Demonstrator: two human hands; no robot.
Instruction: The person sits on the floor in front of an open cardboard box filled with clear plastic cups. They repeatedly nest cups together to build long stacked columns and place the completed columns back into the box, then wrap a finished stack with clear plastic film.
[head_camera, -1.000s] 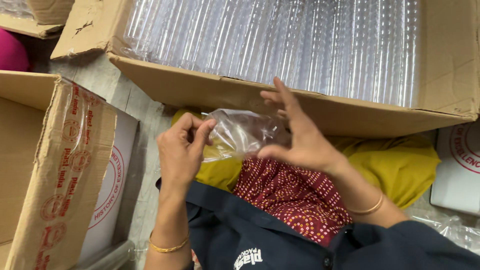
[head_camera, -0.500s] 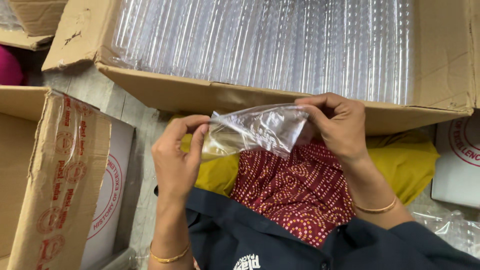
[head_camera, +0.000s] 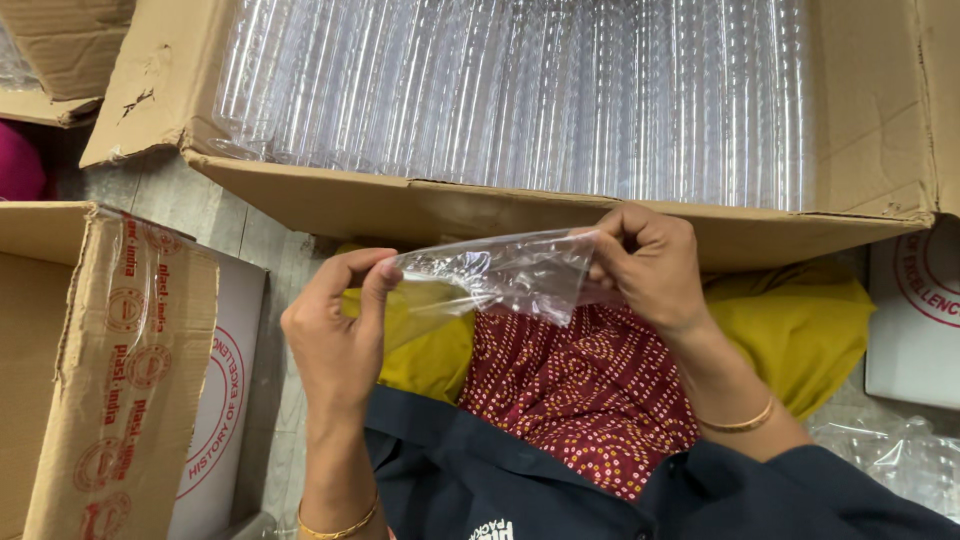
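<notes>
Two hands, left hand (head_camera: 335, 335) and right hand (head_camera: 650, 265), pinching one clear plastic bag (head_camera: 500, 280)

Bag (head_camera: 510, 275): thin clear plastic film, glossy, crinkled. Box (head_camera: 560, 215): brown corrugated cardboard, matt, edges scuffed and torn. Its contents (head_camera: 520, 90): clear ribbed plastic, dimpled, shiny. Side box (head_camera: 120, 370): same matt cardboard under glossy tape. Red cloth (head_camera: 590, 390): matt woven fabric with a dotted print. Yellow cloth (head_camera: 800, 330): plain, matt. Bangles (head_camera: 738, 424): polished metal, gold in colour.
</notes>
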